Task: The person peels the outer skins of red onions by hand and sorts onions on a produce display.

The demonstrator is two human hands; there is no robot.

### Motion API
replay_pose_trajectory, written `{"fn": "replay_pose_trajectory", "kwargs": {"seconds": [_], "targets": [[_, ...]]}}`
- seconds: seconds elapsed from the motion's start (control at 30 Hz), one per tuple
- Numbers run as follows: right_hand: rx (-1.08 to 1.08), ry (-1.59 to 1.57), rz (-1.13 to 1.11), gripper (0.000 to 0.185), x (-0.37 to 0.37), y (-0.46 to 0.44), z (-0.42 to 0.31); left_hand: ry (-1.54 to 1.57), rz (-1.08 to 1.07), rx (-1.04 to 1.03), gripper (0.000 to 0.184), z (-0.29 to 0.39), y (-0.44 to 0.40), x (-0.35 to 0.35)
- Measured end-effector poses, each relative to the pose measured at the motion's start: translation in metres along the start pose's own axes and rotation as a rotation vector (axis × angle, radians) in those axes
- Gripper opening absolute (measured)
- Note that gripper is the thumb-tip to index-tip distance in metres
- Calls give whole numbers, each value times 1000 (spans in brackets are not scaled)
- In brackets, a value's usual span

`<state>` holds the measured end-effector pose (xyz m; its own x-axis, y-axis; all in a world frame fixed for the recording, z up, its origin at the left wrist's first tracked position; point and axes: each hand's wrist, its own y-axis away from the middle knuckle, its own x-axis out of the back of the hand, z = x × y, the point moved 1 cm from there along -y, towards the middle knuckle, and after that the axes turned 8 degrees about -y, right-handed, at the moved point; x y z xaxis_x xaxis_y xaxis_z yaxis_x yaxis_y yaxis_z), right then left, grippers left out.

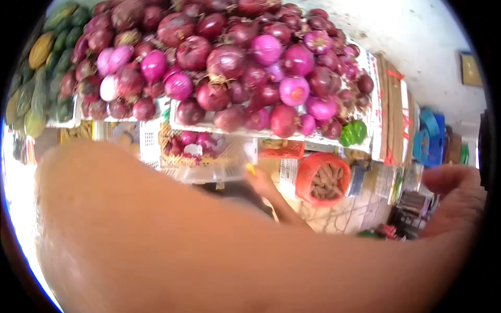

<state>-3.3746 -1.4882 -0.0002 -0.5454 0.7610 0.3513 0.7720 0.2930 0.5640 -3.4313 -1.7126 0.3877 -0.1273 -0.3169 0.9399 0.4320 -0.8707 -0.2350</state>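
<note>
My left forearm (235,261) crosses the whole lower view, very close and blurred, its elbow at the left. At the right edge is my left hand (451,201), partly cut off, with a finger stretched out apart from the palm and nothing visible in it. Below the onion pile, my right hand (263,185) grips the corner of a clear plastic basket (219,172); a small bright yellow patch shows at its fingertips. Several red onions (182,143) and loose peels lie in that basket area. Part of the basket is hidden behind my left forearm.
A large heap of red onions (227,62) fills the stand above. Cucumbers (36,99) lie at the left, a green pepper (354,133) at the heap's right corner. Flattened cardboard (389,109) stands beside it. A red bucket (305,180) holds brown roots; blue crates (436,138) stand farther right.
</note>
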Motion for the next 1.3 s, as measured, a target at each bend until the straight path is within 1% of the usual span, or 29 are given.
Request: {"fn": "replay_pose_trajectory", "kwargs": {"seconds": [0.07, 0.13, 0.2, 0.27, 0.3, 0.37, 0.4, 0.43, 0.47, 0.5, 0.53, 0.57, 0.6, 0.67, 0.73, 0.77, 0.8, 0.83, 0.87, 0.93, 0.97, 1.0, 1.03, 1.07, 1.13, 1.2, 1.23, 1.27, 1.3], "targets": [[-10, -18, -39, 38, 10, 6, -21, -3, -32, -10, 47, 2, -10, -2], [14, 29, 3, 36, 10, 6, -21, 6, -40, -5, 48, 4, -5, -2], [-10, 74, 31, 35, 1, 5, -3, 8, -69, -13, 48, 9, -8, 2], [-47, 68, 96, 36, 21, 36, 26, 25, -99, 17, 49, 9, -13, 9], [-79, 60, 116, 36, 26, 65, 38, 31, -122, 46, 49, 4, -13, 14], [31, 24, 138, 37, 23, 25, 32, 53, -160, 149, 50, -10, -3, 22], [66, -1, 128, 38, 15, 17, 33, 133, -156, 223, 50, -26, 9, 20], [100, -24, 121, 39, 10, 11, 31, 259, -143, 315, 50, -43, 26, 15], [31, -127, 46, 38, 23, 18, 15, 519, -21, 251, 61, -62, 51, -3], [28, -159, 68, 31, 29, 26, -1, 1078, -110, 342, 66, -83, 81, -41], [18, -184, 89, 24, 34, 33, -11, 1378, -194, 804, 62, -87, 103, -68], [25, -171, 78, 23, 39, 35, 2, 744, -227, 969, 58, -87, 121, -114], [46, -159, 77, 22, 45, 29, 15, 158, -504, 966, 55, -73, 144, -140], [139, -154, 167, 18, 57, 30, 30, 523, -411, 933, 54, -62, 194, -175], [110, -248, 186, 20, 80, 29, 6, 1440, 143, 1270, 49, -41, 224, -204], [86, -293, 215, 22, 93, 37, -15, 1342, 320, 1441, 48, -35, 234, -229], [123, -419, 230, 19, 106, 40, -41, 810, 306, 1494, 47, -29, 248, -261], [159, -543, 248, 17, 121, 42, -72, 611, 157, 1475, 48, -22, 255, -271], [245, -488, 340, 12, 136, 44, -103, 410, 15, 1438, 48, -18, 258, -278], [271, -480, 511, 15, 176, 32, -123, 832, 204, 1498, 49, -14, 250, -273], [267, -350, 623, 17, 196, 32, -143, 1047, 288, 1521, 50, -12, 249, -271], [329, -319, 690, 18, 220, 19, -136, 1040, 322, 1526, 50, -14, 251, -277], [325, -448, 748, 19, 242, 4, -128, 1029, 360, 1536, 50, -17, 256, -285], [278, -445, 751, 22, 263, -2, -128, 1016, 402, 1551, 51, -21, 261, -294], [206, -220, 789, 25, 305, -22, -114, 922, 374, 1540, 52, -29, 269, -308], [355, 225, 927, 31, 349, -64, -60, 860, 360, 1531, 52, -31, 272, -315], [445, 443, 976, 34, 365, -88, -48, 854, 328, 1533, 54, -33, 268, -311], [261, 388, 922, 41, 372, -94, -55, 820, 317, 1528, 54, -36, 260, -302], [189, 461, 895, 42, 374, -99, -65, 787, 309, 1532, 55, -37, 249, -291]]}}
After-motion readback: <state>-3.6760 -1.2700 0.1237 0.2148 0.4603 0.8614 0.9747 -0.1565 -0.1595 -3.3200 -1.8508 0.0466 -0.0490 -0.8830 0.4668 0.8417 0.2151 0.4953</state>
